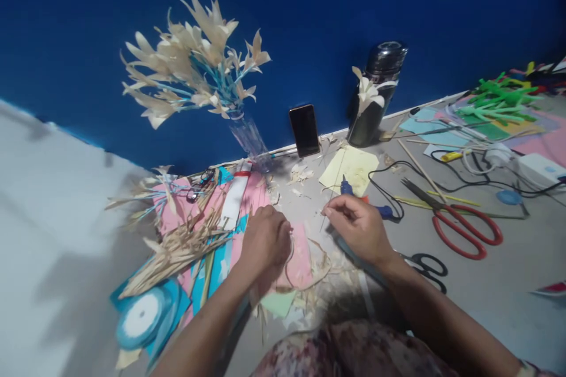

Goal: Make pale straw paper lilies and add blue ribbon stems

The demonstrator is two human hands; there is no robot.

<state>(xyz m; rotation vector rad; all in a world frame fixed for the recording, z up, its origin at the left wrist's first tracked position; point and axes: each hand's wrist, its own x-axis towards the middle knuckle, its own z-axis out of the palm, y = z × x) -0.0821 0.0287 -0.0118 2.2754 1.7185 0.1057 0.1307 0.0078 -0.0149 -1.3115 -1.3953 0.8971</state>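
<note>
My right hand [356, 227] pinches a thin dark wire [323, 223] between thumb and fingertips; the wire slants up over the yellow paper. Behind those fingers lies a blue glue gun [347, 187], partly covered by the hand. My left hand [266, 238] is curled closed above a pink sheet [301, 253]. A pale thin strip [290, 249] shows at its fingertips, but what the fingers grip is hidden. Left of that hand lies a bundle of dried husk strips [177, 256]. Husk scraps [318, 293] are scattered below and between the hands.
Dried-husk flowers [190, 53] stand in a clear vase [248, 138] by the blue wall. A phone [304, 131] and a dark flask [375, 97] are behind. Red-handled scissors [464, 230], black-handled scissors [428, 265] and cables lie right; a blue ribbon spool [126, 336] lies left.
</note>
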